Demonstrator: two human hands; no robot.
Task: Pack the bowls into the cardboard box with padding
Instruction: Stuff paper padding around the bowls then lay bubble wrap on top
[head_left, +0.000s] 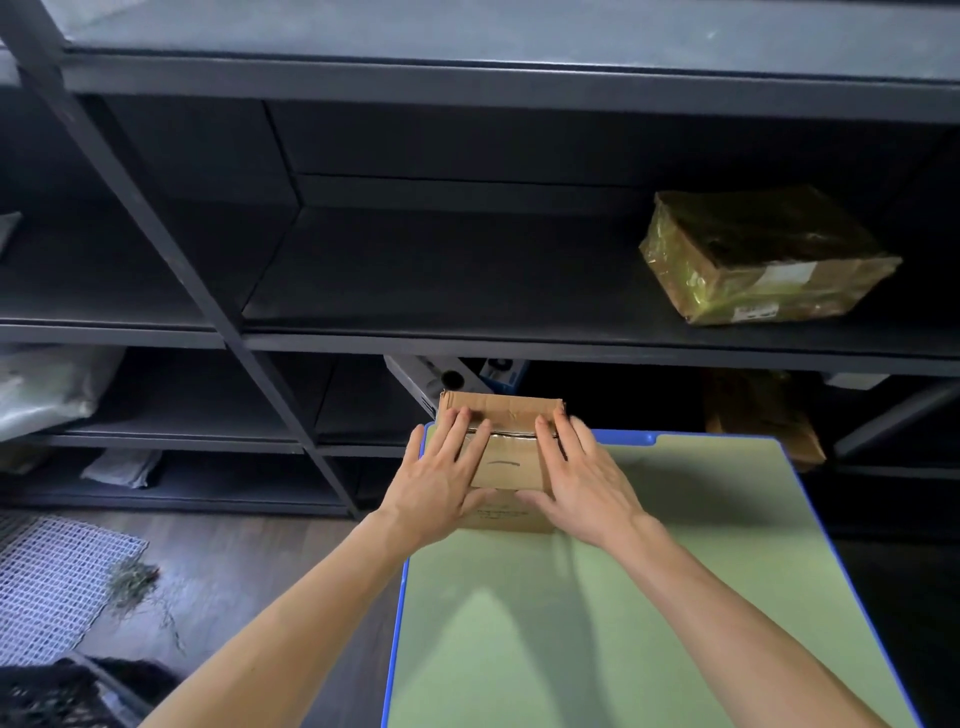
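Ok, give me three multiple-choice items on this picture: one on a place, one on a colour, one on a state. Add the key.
1. Where does the cardboard box sit?
A. At the far left corner of the green table
B. On the floor mat
C. On the top shelf

2. What colour is the table's edge?
A. Red
B. Blue
C. White

3. How are the box's top flaps?
A. Standing wide open
B. Folded down under both hands
C. Torn off

Key:
1 A: the box rests on the green top at its far left corner.
2 B: a blue rim runs along the table's left and far sides.
3 B: the left hand and right hand lie with straight fingers on the closed flaps.
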